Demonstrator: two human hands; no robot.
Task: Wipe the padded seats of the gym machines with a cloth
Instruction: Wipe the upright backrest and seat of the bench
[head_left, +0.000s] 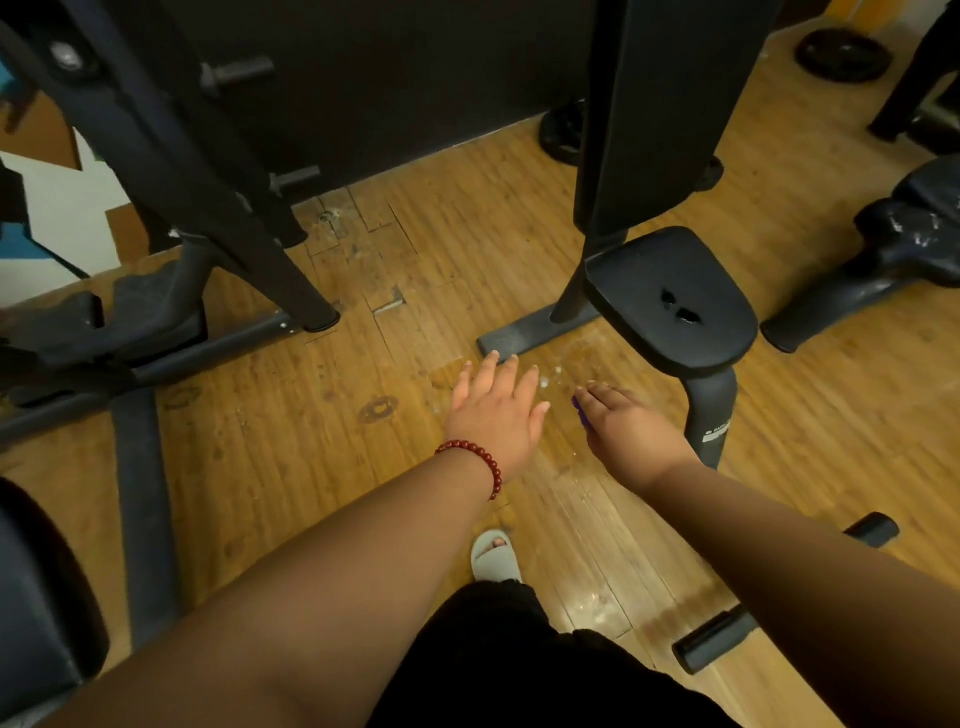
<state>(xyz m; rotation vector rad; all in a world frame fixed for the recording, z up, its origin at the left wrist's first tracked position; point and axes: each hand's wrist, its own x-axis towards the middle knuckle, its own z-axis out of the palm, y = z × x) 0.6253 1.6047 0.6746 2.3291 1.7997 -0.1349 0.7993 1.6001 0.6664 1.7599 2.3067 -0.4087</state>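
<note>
Reaching forward, left hand (493, 410) spread.

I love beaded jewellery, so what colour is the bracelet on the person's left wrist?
The bracelet is dark red, best seen in the head view.

Two hands at the centre: left hand (493, 410), right hand (628, 436). One red bead bracelet (475, 457) on the left wrist. One padded seat (670, 291) at two o'clock, with two tears (688, 314). Two weight plates at one o'clock: far plate (841, 54), near plate (561, 132). Two pegs (241, 71) at eleven o'clock. One white sandal (496, 558) at six o'clock.
</note>
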